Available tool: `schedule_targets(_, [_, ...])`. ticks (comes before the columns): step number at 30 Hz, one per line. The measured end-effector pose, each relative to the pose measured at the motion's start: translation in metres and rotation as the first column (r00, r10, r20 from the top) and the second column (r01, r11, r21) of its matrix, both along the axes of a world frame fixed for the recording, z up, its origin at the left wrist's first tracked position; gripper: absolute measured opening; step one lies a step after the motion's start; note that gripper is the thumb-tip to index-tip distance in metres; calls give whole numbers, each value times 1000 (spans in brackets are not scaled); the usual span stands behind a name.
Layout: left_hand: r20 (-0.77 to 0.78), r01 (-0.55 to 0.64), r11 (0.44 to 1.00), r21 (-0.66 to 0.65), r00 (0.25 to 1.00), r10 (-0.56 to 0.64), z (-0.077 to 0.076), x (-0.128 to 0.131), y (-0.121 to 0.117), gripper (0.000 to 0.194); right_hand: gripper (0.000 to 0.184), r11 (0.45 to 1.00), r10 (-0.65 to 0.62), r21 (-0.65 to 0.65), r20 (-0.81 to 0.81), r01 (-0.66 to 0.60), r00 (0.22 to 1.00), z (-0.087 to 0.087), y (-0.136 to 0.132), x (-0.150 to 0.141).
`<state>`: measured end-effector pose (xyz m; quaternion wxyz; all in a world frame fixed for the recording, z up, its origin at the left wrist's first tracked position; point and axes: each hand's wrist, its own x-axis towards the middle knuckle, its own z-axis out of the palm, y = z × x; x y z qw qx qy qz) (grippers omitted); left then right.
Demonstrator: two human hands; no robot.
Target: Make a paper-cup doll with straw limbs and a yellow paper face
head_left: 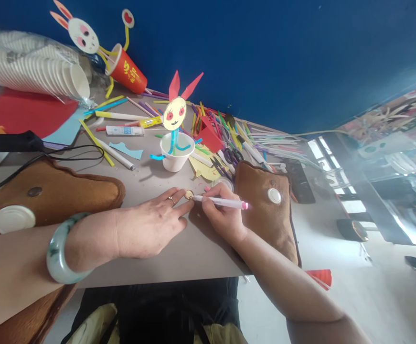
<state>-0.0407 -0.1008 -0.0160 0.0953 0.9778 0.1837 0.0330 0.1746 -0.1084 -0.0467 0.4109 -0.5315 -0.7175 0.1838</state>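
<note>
Paper cups (39, 71) are lying nested in clear wrapping at far left, a brown cushion (82, 184) sitting in front of them. Rabbit figure (83, 36) is leaning in a red cup (131, 74) and looking finished, I judge: ears standing, face drawn, heart-marked disc (128, 18) topping one raised arm. Left hand (154, 222) is lying palm down on the counter (179, 260), fingers slightly apart, the tips steadying a small round piece (188, 194) without gripping it. Just behind, a yellow-faced figure (174, 113) is standing in a white cup (177, 160); face and red ears are showing complete, but the blue arms are ending bare, so that part is seeming undone. Round piece itself is resting flat between the two hands, marking apparently under way; its design is showing too small to read, so how much is remaining I cannot tell. Right hand (225, 217) is pinching a pink-ended pen (231, 203), tip meeting the piece's edge. Second brown cushion (265, 224) is lying beyond, at right.
</note>
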Motion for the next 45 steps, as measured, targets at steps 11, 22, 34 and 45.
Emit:
schedule_targets(11, [26, 2, 1000, -5, 1000, -2, -1, 0, -1, 29, 11, 1000, 4, -18, 4, -4, 1000, 0, 1, -1])
schedule_targets(22, [29, 7, 1000, -21, 1000, -7, 0, 0, 0, 28, 11, 998, 19, -53, 22, -18, 1000, -1, 0, 0])
schedule_targets(34, [67, 4, 1000, -7, 998, -3, -3, 0, -1, 31, 11, 998, 23, -59, 36, -21, 999, 1, 0, 0])
schedule_targets(45, [24, 7, 1000, 3, 1000, -7, 1, 0, -1, 26, 11, 998, 13, -63, 57, -10, 998, 2, -1, 0])
